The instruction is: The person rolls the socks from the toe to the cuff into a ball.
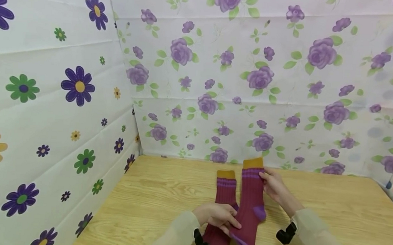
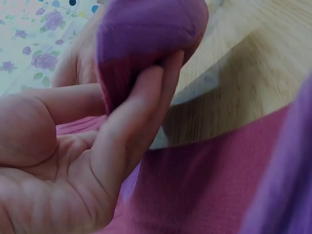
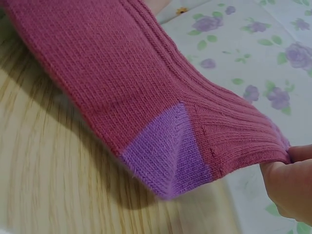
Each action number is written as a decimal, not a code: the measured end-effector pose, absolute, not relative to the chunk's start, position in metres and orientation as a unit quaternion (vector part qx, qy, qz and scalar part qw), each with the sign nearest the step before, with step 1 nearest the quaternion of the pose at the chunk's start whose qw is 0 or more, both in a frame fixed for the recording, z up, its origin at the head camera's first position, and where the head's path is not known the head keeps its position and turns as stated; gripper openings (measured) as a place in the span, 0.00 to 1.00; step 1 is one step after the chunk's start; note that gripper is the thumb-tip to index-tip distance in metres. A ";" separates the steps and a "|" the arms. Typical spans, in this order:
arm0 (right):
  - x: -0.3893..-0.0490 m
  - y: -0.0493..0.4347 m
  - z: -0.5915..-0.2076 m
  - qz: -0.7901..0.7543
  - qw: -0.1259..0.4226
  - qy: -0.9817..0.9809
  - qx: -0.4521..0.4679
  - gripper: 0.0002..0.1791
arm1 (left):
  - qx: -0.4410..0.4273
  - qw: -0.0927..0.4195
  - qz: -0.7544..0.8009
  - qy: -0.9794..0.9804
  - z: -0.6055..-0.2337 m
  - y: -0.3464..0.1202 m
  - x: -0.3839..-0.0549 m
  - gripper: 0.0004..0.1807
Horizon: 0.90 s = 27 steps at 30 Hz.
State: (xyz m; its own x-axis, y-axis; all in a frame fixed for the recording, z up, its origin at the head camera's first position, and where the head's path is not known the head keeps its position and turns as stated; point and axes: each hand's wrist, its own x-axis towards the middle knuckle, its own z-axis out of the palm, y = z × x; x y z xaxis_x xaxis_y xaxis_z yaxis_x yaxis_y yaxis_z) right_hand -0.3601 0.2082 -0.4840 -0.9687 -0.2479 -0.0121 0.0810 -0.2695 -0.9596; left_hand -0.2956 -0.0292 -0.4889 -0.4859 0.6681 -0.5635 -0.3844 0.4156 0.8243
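Head view, lower centre: left hand and right hand pinch a maroon sock overlapping a second sock on the tabletop; left wrist view, top: fingers clasp the former's purple toe; right wrist view, right edge: its leg gripped.

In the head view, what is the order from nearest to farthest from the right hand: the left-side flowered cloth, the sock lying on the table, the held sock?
1. Held sock: touching, pinched near its top by the right hand.
2. Lying sock: on the table, left of the held one.
3. Flowered cloth: far left side.
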 end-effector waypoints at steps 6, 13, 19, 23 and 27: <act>-0.362 0.200 -0.488 -0.791 0.101 0.600 -0.059 0.21 | 0.121 0.496 0.535 0.673 -0.489 -0.039 -0.294 0.06; -0.365 0.189 -0.487 -0.792 0.109 0.598 -0.054 0.30 | 0.154 0.506 0.532 0.662 -0.487 -0.049 -0.295 0.07; -0.366 0.181 -0.487 -0.795 0.106 0.595 -0.047 0.25 | 0.162 0.509 0.521 0.665 -0.489 -0.058 -0.298 0.07; -0.366 0.177 -0.489 -0.795 0.106 0.596 -0.040 0.19 | 0.165 0.505 0.522 0.667 -0.491 -0.064 -0.299 0.07; -0.366 0.173 -0.489 -0.793 0.110 0.597 -0.037 0.21 | 0.175 0.506 0.525 0.662 -0.491 -0.070 -0.299 0.08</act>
